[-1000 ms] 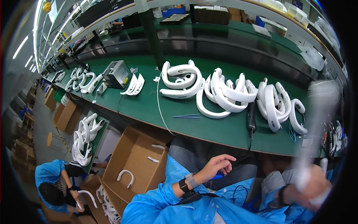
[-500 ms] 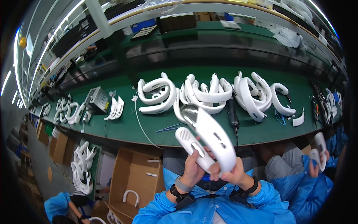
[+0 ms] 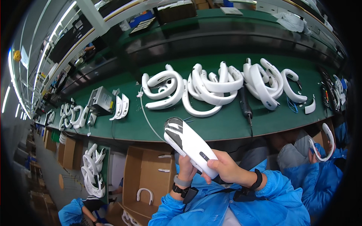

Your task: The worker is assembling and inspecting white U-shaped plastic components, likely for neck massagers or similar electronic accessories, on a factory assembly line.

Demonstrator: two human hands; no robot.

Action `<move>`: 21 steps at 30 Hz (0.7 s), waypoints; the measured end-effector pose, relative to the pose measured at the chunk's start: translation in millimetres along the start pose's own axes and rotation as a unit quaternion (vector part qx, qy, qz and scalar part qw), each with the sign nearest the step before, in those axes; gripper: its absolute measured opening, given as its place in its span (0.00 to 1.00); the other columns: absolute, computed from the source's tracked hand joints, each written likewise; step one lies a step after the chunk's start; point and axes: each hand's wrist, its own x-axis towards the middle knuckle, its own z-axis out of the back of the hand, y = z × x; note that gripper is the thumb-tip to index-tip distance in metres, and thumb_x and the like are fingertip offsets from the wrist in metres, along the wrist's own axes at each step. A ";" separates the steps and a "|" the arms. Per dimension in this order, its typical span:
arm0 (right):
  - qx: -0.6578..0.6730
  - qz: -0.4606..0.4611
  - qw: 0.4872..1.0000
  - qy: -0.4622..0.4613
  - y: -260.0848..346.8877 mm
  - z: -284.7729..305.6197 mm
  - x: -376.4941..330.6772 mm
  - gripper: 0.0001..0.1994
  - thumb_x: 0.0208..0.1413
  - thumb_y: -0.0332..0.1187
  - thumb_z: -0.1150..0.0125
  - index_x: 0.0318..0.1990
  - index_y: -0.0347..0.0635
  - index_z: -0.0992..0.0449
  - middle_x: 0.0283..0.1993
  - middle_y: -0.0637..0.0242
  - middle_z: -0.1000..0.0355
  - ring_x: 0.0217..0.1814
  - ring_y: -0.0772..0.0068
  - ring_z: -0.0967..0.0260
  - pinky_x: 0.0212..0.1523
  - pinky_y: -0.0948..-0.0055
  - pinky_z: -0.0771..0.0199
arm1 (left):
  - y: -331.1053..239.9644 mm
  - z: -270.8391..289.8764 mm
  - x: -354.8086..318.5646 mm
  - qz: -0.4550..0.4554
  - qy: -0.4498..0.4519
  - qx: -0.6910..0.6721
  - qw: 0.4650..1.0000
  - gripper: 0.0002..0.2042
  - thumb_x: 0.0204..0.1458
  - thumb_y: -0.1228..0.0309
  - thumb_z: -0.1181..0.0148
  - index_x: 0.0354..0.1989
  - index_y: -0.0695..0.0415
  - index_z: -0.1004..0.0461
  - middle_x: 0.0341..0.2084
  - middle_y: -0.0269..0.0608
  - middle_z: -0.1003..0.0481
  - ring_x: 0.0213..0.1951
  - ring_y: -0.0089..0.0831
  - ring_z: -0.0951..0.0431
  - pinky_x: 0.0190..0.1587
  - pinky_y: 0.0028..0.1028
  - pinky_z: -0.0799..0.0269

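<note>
A white curved neck fan is held up in front of me, just off the bench's front edge. Its far end has a dark, see-through cover, and a small dark window sits on its side. My left hand is closed round its left arm, the fingers partly hidden behind the shell. My right hand grips the near end, thumb on the outer face by the window. Beyond them, several more white neck fans lie heaped on the green bench.
A black corded hand tool lies among the fans. Left on the bench are a grey metal box and curved white shells. Below stands an open carton with white parts inside. At right, a co-worker in blue holds another white fan.
The neck fan has swung left and turned, so its outer side and window now face up. My right hand has shifted along it. The whole view has turned slightly.
</note>
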 end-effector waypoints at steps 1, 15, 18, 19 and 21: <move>0.001 -0.006 1.000 0.005 -3.1 -3.9 1.9 0.24 0.62 0.45 0.50 0.52 0.29 0.37 0.32 0.56 0.29 0.27 0.70 0.28 0.28 0.72 0.25 | -3.5 2.7 -2.3 0.001 -0.005 -0.002 1.000 0.18 0.55 0.75 0.47 0.55 0.62 0.35 0.44 0.44 0.26 0.45 0.35 0.22 0.47 0.33 0.24; -0.075 -0.068 0.994 0.042 -29.4 -56.7 49.6 0.24 0.61 0.44 0.49 0.52 0.30 0.37 0.29 0.59 0.29 0.27 0.72 0.28 0.30 0.73 0.27 | -35.5 56.2 -7.0 -0.089 0.004 -0.053 0.995 0.29 0.62 0.62 0.49 0.68 0.55 0.50 0.26 0.37 0.34 0.26 0.23 0.32 0.28 0.22 0.30; -0.061 -0.080 0.993 0.059 -43.1 -70.2 62.8 0.25 0.60 0.46 0.46 0.52 0.29 0.37 0.28 0.58 0.28 0.26 0.71 0.28 0.29 0.73 0.26 | -45.2 76.5 -16.4 -0.119 0.020 -0.076 0.990 0.22 0.61 0.63 0.50 0.61 0.59 0.42 0.35 0.41 0.29 0.34 0.29 0.26 0.37 0.27 0.26; -0.056 -0.080 0.994 0.055 -50.7 -75.8 66.9 0.27 0.59 0.47 0.45 0.52 0.29 0.37 0.29 0.57 0.28 0.25 0.70 0.28 0.27 0.73 0.26 | -50.3 86.0 -24.2 -0.147 0.036 -0.070 0.986 0.16 0.62 0.65 0.52 0.53 0.62 0.33 0.43 0.44 0.25 0.42 0.33 0.21 0.45 0.32 0.23; -0.044 -0.062 0.997 0.033 -64.7 -81.9 77.6 0.31 0.56 0.51 0.41 0.51 0.28 0.37 0.27 0.56 0.27 0.22 0.68 0.27 0.24 0.72 0.25 | -47.5 96.6 -31.4 -0.100 -0.039 -0.106 0.988 0.22 0.60 0.60 0.49 0.58 0.61 0.38 0.47 0.45 0.27 0.46 0.35 0.23 0.48 0.35 0.25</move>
